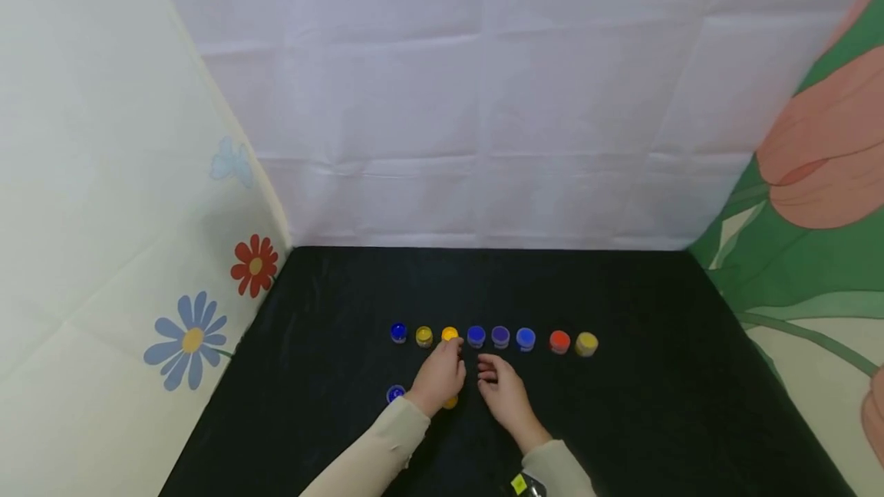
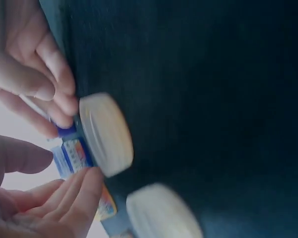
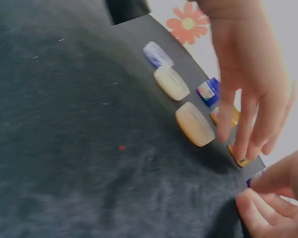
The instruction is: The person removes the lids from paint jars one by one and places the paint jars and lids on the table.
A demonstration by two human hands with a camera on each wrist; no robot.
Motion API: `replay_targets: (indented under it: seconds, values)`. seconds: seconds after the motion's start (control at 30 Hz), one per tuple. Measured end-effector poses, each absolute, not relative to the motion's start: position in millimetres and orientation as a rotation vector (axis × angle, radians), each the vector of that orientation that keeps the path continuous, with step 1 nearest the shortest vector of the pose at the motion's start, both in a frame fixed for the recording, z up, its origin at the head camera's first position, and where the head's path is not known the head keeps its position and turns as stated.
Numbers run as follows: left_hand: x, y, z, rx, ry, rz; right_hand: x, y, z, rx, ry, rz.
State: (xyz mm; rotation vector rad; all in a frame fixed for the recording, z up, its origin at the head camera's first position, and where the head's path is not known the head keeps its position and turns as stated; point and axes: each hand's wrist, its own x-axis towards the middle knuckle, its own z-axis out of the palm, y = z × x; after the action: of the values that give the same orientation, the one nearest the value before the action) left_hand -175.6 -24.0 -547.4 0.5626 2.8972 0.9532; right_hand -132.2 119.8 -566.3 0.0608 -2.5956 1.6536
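Observation:
In the head view, my left hand point(image 1: 440, 376) reaches over the front of the row, its fingertips overlapping an orange-yellow paint jar point(image 1: 450, 334). Thumb and fingers stand apart in the left wrist view, where a blue-labelled paint jar point(image 2: 74, 156) shows beyond the gap. My right hand point(image 1: 503, 393) hovers just in front of the row with loosely bent fingers and no visible object in its grasp. Blue point(image 1: 476, 336) and purple point(image 1: 500, 337) paint jars stand beyond it. Nearer the person lie low caps that look like jar lids, one orange-toned point(image 3: 194, 124), one pale point(image 3: 171, 83), one bluish point(image 3: 158, 54).
At the row's left end stand a dark blue jar point(image 1: 398, 332) and a yellow jar point(image 1: 424, 337). Toward the right are a blue jar point(image 1: 526, 339), a red jar point(image 1: 559, 341) and another yellow jar point(image 1: 586, 343). A black cloth point(image 1: 663, 405) covers the table, with hanging sheets around it.

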Motion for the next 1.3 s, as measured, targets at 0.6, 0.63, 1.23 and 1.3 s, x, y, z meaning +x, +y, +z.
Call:
replay_targets:
  seconds: [0.6,0.63,1.23,1.3]
  values:
    - [-184,-10,-556,0.555,2.608,1.154,-153,114,-564,-0.080,-2.570,1.704]
    - [-184,-9,-556,0.559,2.608,1.166,-153,114,-564,-0.083,-2.568,1.706]
    - [-186,-19,-556,0.620,2.696,1.086,-149,125,-569,-0.094,-2.482,1.678]
    - [-187,-20,-556,0.620,2.681,1.110,-150,127,-570,-0.084,-2.474,1.678]
